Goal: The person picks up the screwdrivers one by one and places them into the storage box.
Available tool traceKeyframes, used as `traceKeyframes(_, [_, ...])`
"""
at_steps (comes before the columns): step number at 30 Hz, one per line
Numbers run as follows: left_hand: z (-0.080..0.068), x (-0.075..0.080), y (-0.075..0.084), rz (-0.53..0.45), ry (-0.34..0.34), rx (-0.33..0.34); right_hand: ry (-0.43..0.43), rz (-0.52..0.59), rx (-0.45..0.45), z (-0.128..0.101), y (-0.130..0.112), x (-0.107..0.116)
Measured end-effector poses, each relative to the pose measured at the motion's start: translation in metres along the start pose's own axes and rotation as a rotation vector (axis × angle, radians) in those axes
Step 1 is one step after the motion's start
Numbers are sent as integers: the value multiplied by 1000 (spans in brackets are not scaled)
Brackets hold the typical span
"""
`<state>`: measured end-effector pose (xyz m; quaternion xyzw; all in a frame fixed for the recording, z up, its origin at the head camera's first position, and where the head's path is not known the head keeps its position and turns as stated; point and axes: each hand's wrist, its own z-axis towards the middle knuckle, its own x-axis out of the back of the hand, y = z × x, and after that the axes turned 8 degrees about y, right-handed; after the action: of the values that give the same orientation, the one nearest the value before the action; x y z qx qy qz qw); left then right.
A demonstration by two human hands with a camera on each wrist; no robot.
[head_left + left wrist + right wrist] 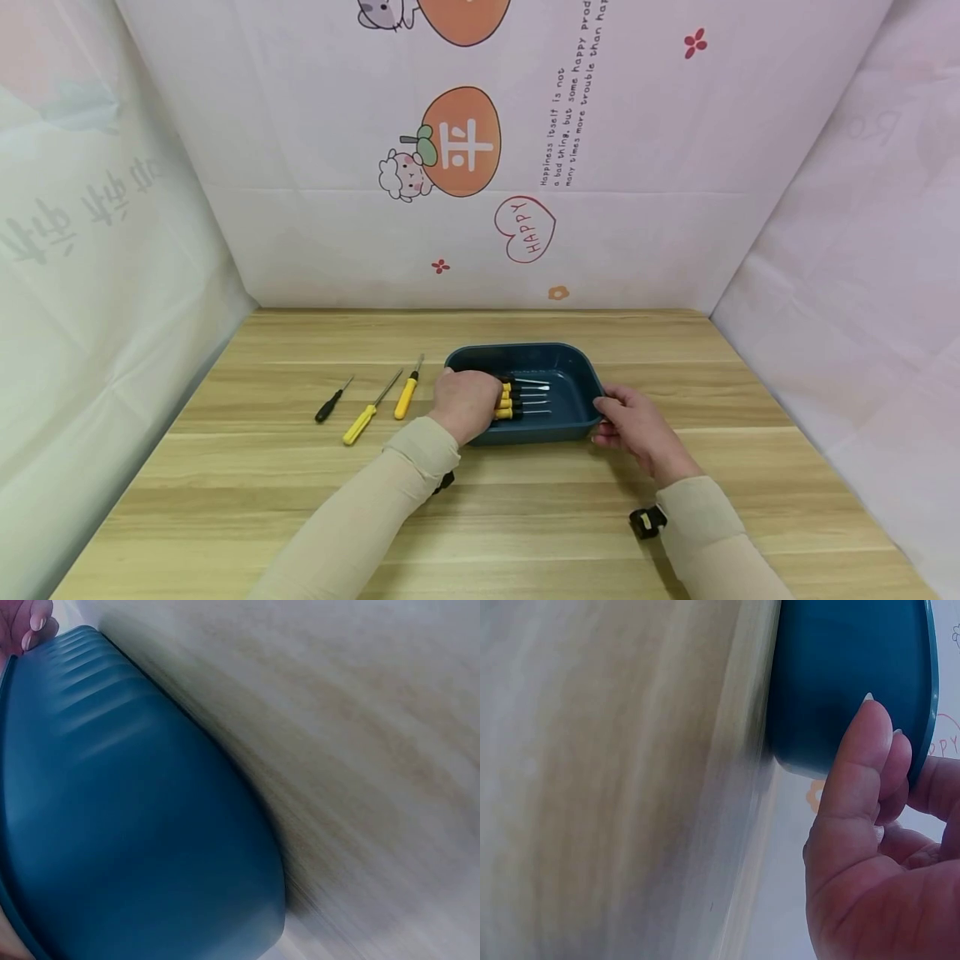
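A dark blue plastic bin (543, 432) sits on the table. Inside it, several small screwdrivers (517, 400) with yellow and black handles lie side by side, shafts toward the right. My left hand (467, 404) reaches over the bin's left end, at the screwdriver handles; its fingers are hidden, so whether they hold anything I cannot tell. At the bin's right end my right hand (633, 425) pinches the wall, thumb at the rim and fingers against the outside. The right wrist view shows those fingers (862, 757) on the blue wall.
Left of the bin, three screwdrivers lie on the wooden table (525, 517): a small black one (327, 408), a yellow one (363, 422) and a yellow-and-black one (407, 395). Printed white sheets (630, 233) enclose the back and sides.
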<state>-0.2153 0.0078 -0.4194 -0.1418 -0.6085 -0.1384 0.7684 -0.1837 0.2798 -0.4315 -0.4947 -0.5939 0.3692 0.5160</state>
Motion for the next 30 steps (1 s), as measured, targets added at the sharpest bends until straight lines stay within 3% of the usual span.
traceKeyframes(7, [0,-2,-1,2,19,-12,-2,2,0,1,0,0])
traceKeyframes(19, [-2,-3,-4,-81,33,-25,-3,-1,2,0,0,0])
traceKeyframes(30, [-5,-7,-9,-130,106,-39,-2,-5,3,2,1,0])
